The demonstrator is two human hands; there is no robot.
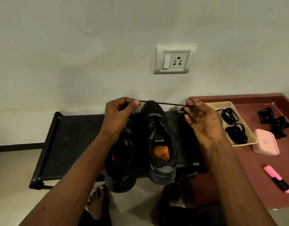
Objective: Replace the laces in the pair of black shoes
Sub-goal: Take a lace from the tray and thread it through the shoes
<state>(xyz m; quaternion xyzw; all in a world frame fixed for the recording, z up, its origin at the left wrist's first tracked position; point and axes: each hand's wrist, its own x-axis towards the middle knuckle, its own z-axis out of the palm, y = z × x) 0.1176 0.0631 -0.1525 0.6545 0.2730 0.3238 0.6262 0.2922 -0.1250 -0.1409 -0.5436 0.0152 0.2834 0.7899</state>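
So both black shoes (161, 144) sat side by side, toes to the wall, on a black rack (75, 141) at centre frame. The lace (163, 103) was stretched taut above them: the left grip (119, 115) pinched one end and the right grip (204, 124) pinched the other. The left forearm hid part of the left-side shoe. On the maroon worktop (230, 176) at right were a cream tray (222, 103) with spare lace bundles (228, 115), black clips (274, 121), a pink box (265, 142) and a pink highlighter (276, 178). The box had a small label, probably printed, but it was too tiny to read. There was a wall socket (174, 60) higher up.
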